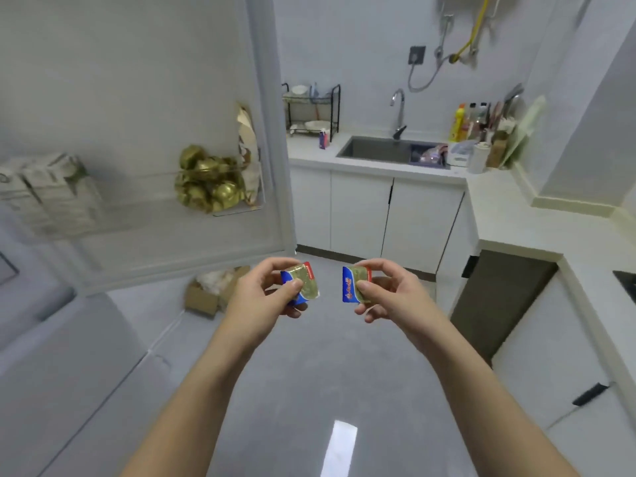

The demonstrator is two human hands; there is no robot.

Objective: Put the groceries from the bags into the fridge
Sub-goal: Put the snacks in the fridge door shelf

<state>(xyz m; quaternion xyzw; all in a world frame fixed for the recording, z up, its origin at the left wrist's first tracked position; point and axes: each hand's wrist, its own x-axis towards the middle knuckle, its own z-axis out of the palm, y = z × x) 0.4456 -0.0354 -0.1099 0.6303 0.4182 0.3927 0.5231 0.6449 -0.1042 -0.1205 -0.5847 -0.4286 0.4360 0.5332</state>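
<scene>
My left hand [265, 287] pinches a small butter packet [304, 282] with a gold, blue and red wrapper. My right hand [389, 287] holds a second, like packet [354, 284] at the same height, a short gap between the two. Both hands are out in front of me above the grey floor. The fridge door [137, 98] stands open at the left; its clear door shelf [220, 197] holds gold-wrapped items [206, 180] and white packages [51, 191]. The fridge's inside is out of view. No grocery bag can be seen.
An open cardboard box [210, 290] lies on the floor under the fridge door. White cabinets [378, 215], a sink [389, 149] with a tap, a dish rack [311, 108] and bottles [471, 122] line the far counter. The counter runs on along the right side.
</scene>
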